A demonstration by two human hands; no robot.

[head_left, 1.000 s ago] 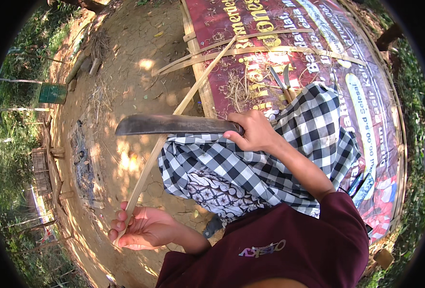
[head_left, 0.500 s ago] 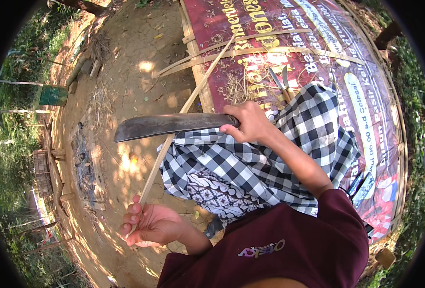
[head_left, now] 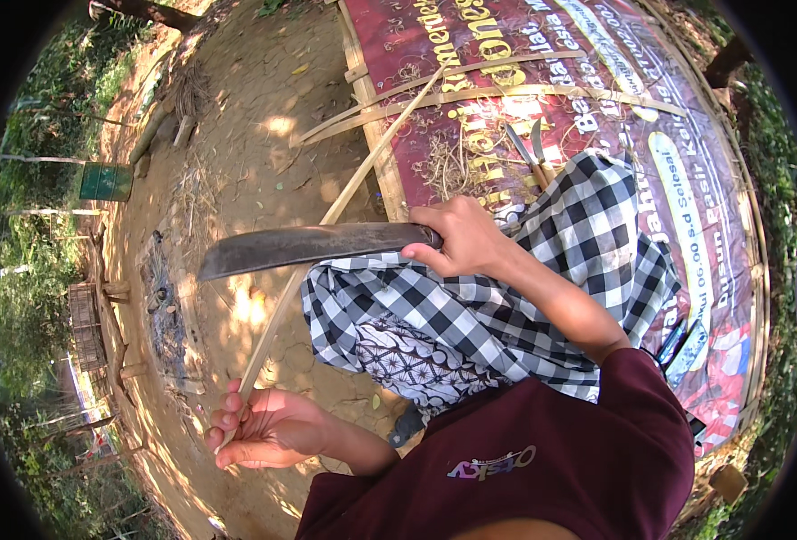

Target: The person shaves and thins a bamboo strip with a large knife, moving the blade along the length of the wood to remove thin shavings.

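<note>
Bamboo stick runs up from the left hand, whose fingers curl around its low end. Right hand grips a big knife tight, its blade lying across the stick above a checked cloth.

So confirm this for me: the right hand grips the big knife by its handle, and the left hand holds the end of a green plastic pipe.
Not quite. The head view shows the left hand holding the end of a long pale bamboo strip, not a green plastic pipe. The right hand does grip the big knife by its handle.
</note>
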